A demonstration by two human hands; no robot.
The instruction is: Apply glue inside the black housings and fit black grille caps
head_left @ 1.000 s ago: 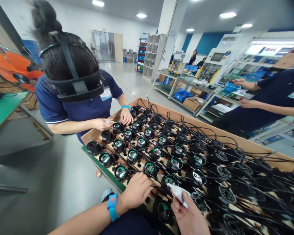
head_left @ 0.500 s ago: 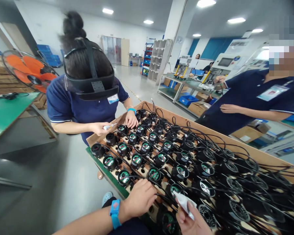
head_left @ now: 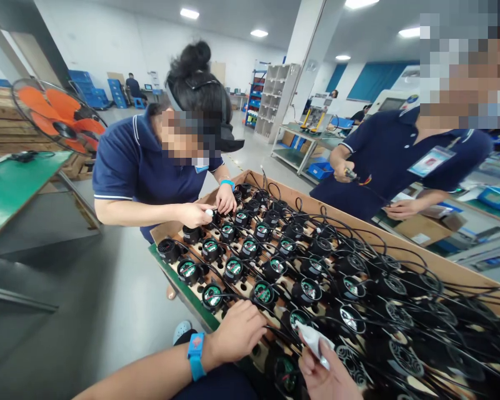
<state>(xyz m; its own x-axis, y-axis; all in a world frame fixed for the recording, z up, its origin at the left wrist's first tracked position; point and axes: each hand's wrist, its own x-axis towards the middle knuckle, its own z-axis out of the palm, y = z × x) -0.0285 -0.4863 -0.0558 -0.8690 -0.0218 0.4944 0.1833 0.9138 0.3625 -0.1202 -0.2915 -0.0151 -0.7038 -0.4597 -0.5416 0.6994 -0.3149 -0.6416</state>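
Fingers of the right hand point(head_left: 331, 383) clamped on a white tube point(head_left: 316, 343), its tip at an open black housing point(head_left: 300, 316). Left hand point(head_left: 239, 331) (blue wristband point(head_left: 196, 355)) curled by a black cable point(head_left: 277, 332), can't tell if gripping. Housing sits among many others in wooden tray point(head_left: 425, 255); co-worker point(head_left: 123, 166) leans over far end.

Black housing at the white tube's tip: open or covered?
Open: a green circuit board shows inside the rim of the black housing. The white tube in the right hand slants over it.
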